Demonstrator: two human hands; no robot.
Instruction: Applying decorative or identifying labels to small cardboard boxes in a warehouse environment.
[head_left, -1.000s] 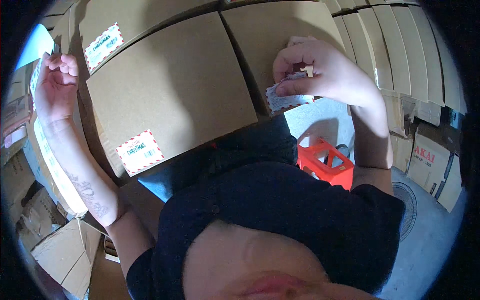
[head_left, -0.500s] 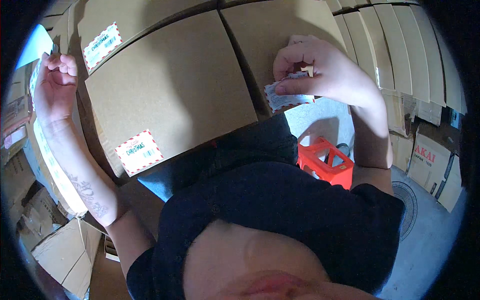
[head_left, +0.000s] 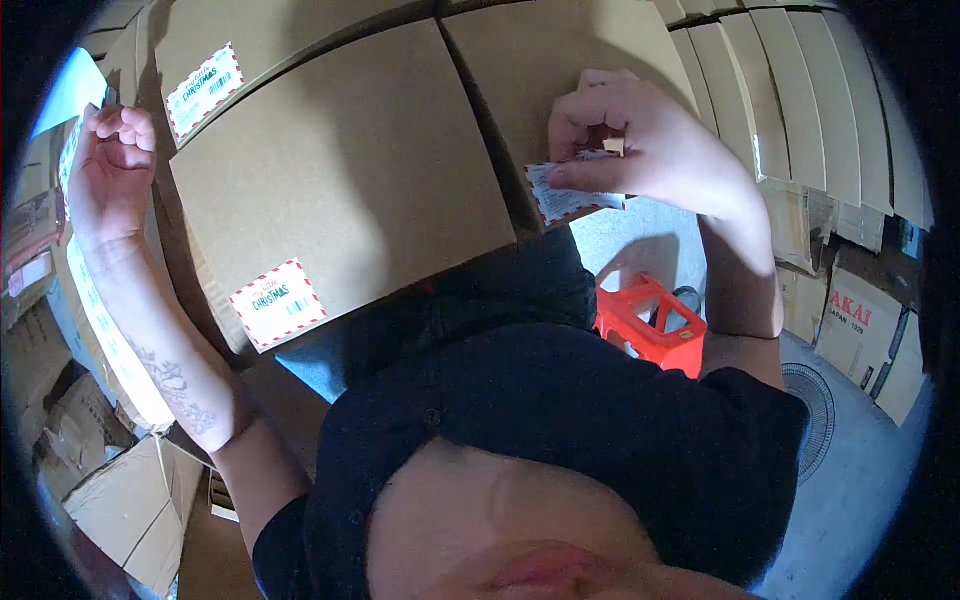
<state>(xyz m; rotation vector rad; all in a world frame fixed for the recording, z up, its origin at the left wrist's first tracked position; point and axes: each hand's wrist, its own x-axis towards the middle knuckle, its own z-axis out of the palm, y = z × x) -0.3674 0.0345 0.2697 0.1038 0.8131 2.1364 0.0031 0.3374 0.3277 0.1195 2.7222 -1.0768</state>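
Note:
My right hand (head_left: 625, 140) is closed on a white label (head_left: 570, 197) with a red-striped border. The thumb presses it at the near edge of the right cardboard box (head_left: 530, 70). A small tan scrap (head_left: 613, 147) shows by the curled fingers. At the far left my left hand (head_left: 118, 180) is raised palm up, its fingers curled at a long strip of white labels (head_left: 110, 335) that hangs beside the forearm. In front of me, the middle box (head_left: 340, 190) carries a similar label (head_left: 278, 306) at its near left corner. Another label (head_left: 205, 93) is on the box behind.
A red plastic stool (head_left: 655, 325) stands on the floor right of my legs, near a round fan grille (head_left: 805, 420). Flat cartons (head_left: 800, 100) line the far right, with a white printed box (head_left: 865, 315) below. Cartons (head_left: 130, 505) crowd the lower left.
My right hand and the label in it have shifted very slightly left at the box edge. The left hand stays where it was.

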